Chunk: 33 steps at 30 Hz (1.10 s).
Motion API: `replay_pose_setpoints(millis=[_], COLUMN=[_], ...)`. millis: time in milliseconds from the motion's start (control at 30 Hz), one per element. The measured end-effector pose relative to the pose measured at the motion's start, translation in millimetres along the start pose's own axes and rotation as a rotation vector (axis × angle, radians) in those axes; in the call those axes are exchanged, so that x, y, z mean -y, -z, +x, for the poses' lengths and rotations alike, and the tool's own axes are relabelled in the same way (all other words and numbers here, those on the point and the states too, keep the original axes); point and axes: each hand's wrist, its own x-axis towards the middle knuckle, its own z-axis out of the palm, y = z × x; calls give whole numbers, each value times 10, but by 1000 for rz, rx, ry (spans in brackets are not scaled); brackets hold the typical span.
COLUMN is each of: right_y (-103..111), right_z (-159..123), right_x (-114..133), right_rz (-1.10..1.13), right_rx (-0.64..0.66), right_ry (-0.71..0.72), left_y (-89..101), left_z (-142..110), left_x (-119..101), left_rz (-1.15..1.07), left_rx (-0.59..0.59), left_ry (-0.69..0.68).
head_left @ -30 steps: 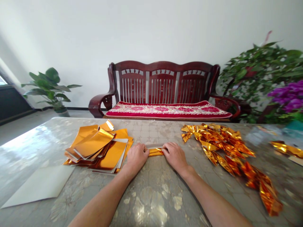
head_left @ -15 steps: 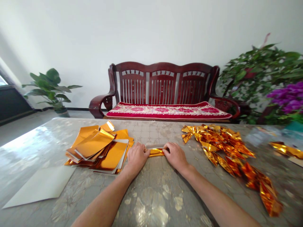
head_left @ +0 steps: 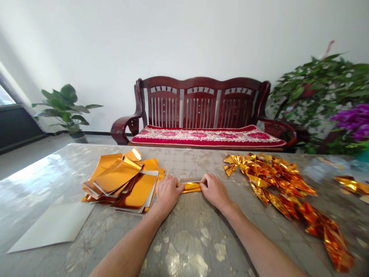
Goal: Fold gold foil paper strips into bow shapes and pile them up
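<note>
Head view: looking forward and down over a glossy, patterned table [head_left: 178, 219] towards a pale wall [head_left: 201, 38].
Left hand [head_left: 168, 188]: gripping the left end of a gold foil strip [head_left: 192, 187].
Right hand [head_left: 215, 190]: pinching the right end.
Gold foil strip: lying on the table's middle, stretching between both hands.
Table: reflecting light at left and near middle; bearing stacked gold sheets [head_left: 118, 179] at left, a white sheet [head_left: 54, 225] near left, crumpled gold pieces [head_left: 273, 177] at right, clear plastic [head_left: 325, 167] far right.
Bench [head_left: 199, 96]: standing beyond the far edge, carrying a red floral mat [head_left: 209, 135].
Room: showing a potted plant [head_left: 65, 105] far left, dense foliage [head_left: 314, 92] and purple flowers [head_left: 357, 121] far right.
</note>
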Motion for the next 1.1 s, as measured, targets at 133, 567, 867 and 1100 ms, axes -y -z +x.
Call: replay_pose_setpoints(millis=[133,567,867,1100], right_y=[-29,-13,-4,-1], right_z=[-22,-32,-24,14], right_x=[2,11,7,5], right_rz=[-31,-169,-165,-197], right_rx=[-12,-26,-14,13], right_ry=[5,-76,-128,-161], left_y=[8,-2,22,60], left_z=[-5,-58,-84,-166], left_x=[0,15,-10,-74], left_rz=[-7,-44,-34,79], left_rx=[8,-94,62,78], left_ry=[8,-167,-564,-589])
